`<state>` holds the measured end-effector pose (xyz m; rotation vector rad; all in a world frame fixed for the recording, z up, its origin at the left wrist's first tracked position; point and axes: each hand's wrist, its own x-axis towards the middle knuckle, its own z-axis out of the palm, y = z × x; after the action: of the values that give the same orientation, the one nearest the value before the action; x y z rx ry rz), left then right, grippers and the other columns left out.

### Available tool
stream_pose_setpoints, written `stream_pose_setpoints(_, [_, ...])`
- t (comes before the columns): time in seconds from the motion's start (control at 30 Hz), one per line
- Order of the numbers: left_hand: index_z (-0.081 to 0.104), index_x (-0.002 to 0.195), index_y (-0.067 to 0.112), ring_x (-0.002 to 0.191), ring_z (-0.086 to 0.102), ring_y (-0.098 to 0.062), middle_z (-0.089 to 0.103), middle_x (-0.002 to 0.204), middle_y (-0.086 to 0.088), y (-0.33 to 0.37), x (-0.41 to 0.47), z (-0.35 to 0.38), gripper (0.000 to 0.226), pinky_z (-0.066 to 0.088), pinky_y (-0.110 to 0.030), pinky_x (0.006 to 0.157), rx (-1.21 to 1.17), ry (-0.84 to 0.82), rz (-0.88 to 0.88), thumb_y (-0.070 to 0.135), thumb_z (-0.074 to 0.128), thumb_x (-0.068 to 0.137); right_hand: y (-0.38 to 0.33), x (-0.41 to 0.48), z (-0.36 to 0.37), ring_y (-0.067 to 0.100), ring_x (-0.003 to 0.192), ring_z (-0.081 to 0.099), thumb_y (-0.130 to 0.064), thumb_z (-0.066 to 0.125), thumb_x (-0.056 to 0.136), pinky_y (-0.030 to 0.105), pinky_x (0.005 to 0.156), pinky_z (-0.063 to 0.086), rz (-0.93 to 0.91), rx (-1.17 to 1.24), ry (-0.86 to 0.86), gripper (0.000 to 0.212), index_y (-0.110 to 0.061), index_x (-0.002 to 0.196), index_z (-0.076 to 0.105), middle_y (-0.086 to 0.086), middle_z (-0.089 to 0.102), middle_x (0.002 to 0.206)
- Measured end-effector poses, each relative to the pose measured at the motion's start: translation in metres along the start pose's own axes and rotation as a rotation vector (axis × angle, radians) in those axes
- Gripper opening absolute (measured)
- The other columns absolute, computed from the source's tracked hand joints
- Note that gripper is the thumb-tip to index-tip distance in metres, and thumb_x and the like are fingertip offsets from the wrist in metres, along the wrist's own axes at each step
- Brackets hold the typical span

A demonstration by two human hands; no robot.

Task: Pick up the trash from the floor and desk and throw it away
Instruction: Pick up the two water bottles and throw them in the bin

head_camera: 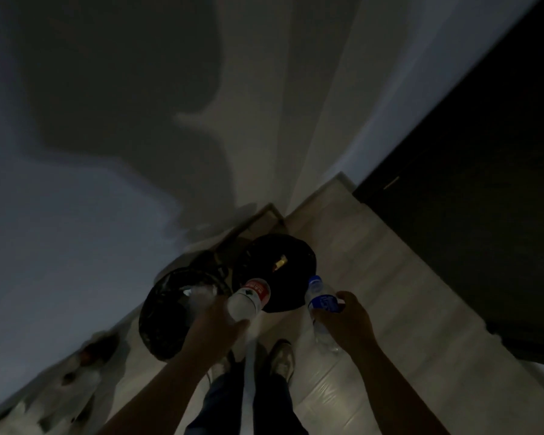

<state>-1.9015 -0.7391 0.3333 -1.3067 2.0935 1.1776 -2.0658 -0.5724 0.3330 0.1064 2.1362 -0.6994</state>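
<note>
The room is dim. My left hand holds a clear plastic bottle with a red label, its end pointing toward two black-lined trash bins. My right hand grips a clear bottle with a blue cap and blue label, held upright-tilted just right of the bins. The left bin has something pale and shiny inside. The right bin holds a small yellowish scrap. Both bottles hang above the floor, near the bins' rims.
The bins stand on a pale tiled floor against a white wall in a corner. A dark door or cabinet fills the right side. My shoes are just short of the bins. Blurred pale items lie along the wall at lower left.
</note>
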Motion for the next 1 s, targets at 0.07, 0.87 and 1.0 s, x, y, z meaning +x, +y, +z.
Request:
stream_pose_setpoints(0.07, [0.050, 0.127, 0.014, 0.108, 0.059, -0.024, 0.061, 0.117, -0.005, -0.008, 0.038, 0.020, 0.050, 0.047, -0.032, 0.089, -0.038, -0.028, -0.038, 0.035, 0.066, 0.084, 0.010, 0.028, 0.013, 0.019, 0.092, 0.053, -0.027, 0.076, 0.078, 0.030, 0.074, 0.045, 0.013, 0.003, -0.002, 0.071, -0.012, 0.138, 0.040, 0.012, 0.057, 0.127])
stream_pose_setpoints(0.87, [0.044, 0.130, 0.003, 0.112, 0.054, -0.034, 0.053, 0.125, -0.020, -0.083, 0.310, 0.202, 0.041, 0.046, -0.038, 0.091, 0.177, -0.043, -0.004, 0.021, 0.053, 0.094, 0.116, 0.253, 0.130, 0.019, 0.089, 0.059, -0.028, 0.077, 0.077, 0.029, 0.070, 0.049, 0.074, 0.015, -0.022, 0.057, -0.017, 0.125, 0.047, 0.003, 0.061, 0.106])
stream_pose_setpoints(1.0, [0.048, 0.126, 0.002, 0.106, 0.057, -0.032, 0.056, 0.118, -0.020, -0.093, 0.306, 0.196, 0.037, 0.044, -0.030, 0.081, 0.136, -0.055, -0.018, 0.015, 0.056, 0.091, 0.107, 0.267, 0.139, 0.018, 0.088, 0.055, -0.025, 0.074, 0.078, 0.023, 0.062, 0.043, 0.063, -0.046, -0.052, 0.058, -0.013, 0.127, 0.048, 0.002, 0.058, 0.104])
